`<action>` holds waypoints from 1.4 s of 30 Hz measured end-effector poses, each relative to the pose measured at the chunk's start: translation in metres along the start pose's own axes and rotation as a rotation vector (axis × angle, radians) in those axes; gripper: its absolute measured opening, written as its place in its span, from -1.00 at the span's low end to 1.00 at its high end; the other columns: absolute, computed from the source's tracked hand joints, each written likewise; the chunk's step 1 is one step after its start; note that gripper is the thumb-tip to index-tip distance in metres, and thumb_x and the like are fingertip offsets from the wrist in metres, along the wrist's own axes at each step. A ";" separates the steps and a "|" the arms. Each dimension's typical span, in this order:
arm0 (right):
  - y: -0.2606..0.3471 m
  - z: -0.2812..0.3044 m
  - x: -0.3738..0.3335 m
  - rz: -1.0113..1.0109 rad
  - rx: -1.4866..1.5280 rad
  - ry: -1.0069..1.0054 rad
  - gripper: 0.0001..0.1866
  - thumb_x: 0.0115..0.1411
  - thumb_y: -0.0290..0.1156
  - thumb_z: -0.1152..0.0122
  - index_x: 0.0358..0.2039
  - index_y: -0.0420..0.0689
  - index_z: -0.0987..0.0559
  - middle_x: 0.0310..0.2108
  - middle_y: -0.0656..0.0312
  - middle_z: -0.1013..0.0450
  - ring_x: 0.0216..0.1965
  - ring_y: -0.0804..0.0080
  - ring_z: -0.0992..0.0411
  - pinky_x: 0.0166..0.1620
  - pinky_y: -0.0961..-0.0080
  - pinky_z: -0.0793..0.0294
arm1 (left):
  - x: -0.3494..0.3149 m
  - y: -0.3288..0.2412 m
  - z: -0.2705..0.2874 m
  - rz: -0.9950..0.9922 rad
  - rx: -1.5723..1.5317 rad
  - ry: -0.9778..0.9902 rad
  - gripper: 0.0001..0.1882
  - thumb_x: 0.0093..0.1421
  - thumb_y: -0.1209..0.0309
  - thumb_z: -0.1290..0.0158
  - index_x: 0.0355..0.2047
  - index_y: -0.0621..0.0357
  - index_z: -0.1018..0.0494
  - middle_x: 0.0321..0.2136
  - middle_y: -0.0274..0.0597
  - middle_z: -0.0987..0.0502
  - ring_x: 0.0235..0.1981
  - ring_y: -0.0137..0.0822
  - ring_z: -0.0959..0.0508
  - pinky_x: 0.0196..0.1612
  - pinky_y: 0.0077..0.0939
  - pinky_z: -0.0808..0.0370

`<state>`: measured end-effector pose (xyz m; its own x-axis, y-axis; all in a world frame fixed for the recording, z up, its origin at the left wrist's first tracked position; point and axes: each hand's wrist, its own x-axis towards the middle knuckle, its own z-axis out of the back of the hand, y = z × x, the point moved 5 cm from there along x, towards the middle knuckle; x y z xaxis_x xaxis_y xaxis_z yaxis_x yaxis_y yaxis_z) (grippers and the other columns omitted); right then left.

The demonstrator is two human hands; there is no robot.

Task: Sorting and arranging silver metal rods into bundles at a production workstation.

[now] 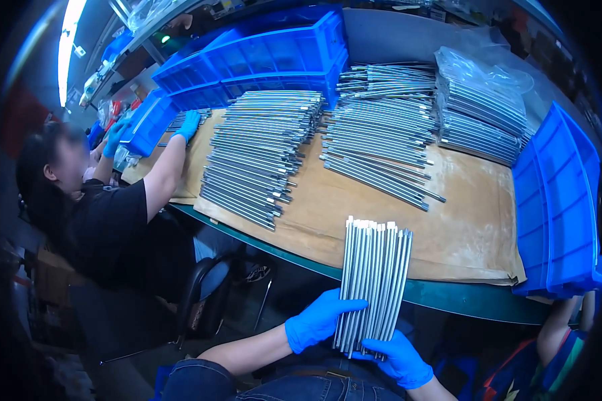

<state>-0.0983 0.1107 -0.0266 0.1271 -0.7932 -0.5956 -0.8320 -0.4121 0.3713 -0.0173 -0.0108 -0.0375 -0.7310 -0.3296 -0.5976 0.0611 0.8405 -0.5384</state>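
A bundle of slim metal rods (374, 281) stands nearly upright in front of me, just off the table's near edge. My left hand (321, 322), in a blue glove, grips the bundle's left side with the thumb laid across the front. Lower down, my gloved right hand (398, 359) is closed round the bottom right of the same rods. Their upper ends are roughly level. On the table beyond lie a large stack of rods (254, 154) at the left and another spread pile of rods (381, 134) in the middle, with a few lying askew at its front.
Brown paper (468, 214) covers the green-edged table (448, 297). Blue bins (274, 53) line the back; other blue bins (555, 200) stand at the right beside plastic-wrapped rods (485, 120). At left, a co-worker (107, 200) in blue gloves reaches over the table. Another person's arm (556, 334) shows lower right.
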 end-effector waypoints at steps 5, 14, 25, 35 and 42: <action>0.003 0.000 -0.005 0.001 0.019 -0.030 -0.45 0.04 -0.65 -0.10 0.09 -0.29 -0.25 -0.06 -0.02 -0.38 -0.09 0.16 -0.44 -0.09 0.25 -0.52 | 0.002 0.005 0.005 0.030 -0.131 0.013 -0.63 0.11 0.50 -0.07 -0.06 0.32 -0.37 -0.16 -0.07 -0.50 -0.16 -0.29 -0.53 -0.06 -0.40 -0.47; -0.003 0.011 -0.001 0.056 -0.115 -0.145 -0.48 0.05 -0.68 -0.01 0.08 -0.31 -0.25 -0.05 -0.03 -0.37 -0.08 0.15 -0.43 -0.07 0.22 -0.52 | -0.003 0.000 -0.006 -0.042 0.022 -0.038 -0.63 0.13 0.46 -0.06 -0.05 0.33 -0.36 -0.18 -0.07 -0.50 -0.16 -0.29 -0.53 -0.06 -0.38 -0.47; 0.007 0.004 -0.006 0.029 -0.031 -0.122 -0.46 0.03 -0.69 0.00 0.09 -0.32 -0.24 -0.04 -0.07 -0.35 -0.03 0.11 -0.40 -0.03 0.19 -0.48 | -0.006 0.006 0.012 0.093 -0.273 0.076 -0.61 0.13 0.48 -0.03 -0.02 0.30 -0.32 -0.22 -0.03 -0.51 -0.27 -0.18 -0.57 -0.26 -0.27 -0.59; 0.010 0.003 -0.008 0.037 -0.025 -0.137 -0.44 0.02 -0.69 -0.01 0.09 -0.31 -0.24 -0.03 -0.07 -0.35 -0.03 0.12 -0.40 -0.01 0.22 -0.47 | -0.006 0.001 0.008 0.104 -0.187 0.060 -0.63 0.15 0.47 -0.03 -0.03 0.31 -0.35 -0.19 -0.08 -0.51 -0.21 -0.28 -0.55 -0.15 -0.39 -0.53; 0.005 0.006 -0.005 0.020 -0.065 -0.155 -0.46 0.04 -0.66 -0.04 0.09 -0.30 -0.25 -0.03 -0.04 -0.36 -0.04 0.18 -0.41 -0.04 0.24 -0.49 | -0.011 0.004 0.017 0.112 -0.192 -0.024 -0.61 0.12 0.49 -0.07 -0.03 0.33 -0.35 -0.17 -0.04 -0.50 -0.19 -0.25 -0.55 -0.14 -0.39 -0.53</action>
<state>-0.1065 0.1150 -0.0264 0.0219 -0.7250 -0.6884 -0.7960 -0.4293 0.4267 0.0029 -0.0109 -0.0436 -0.7106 -0.2373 -0.6624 0.0092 0.9382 -0.3460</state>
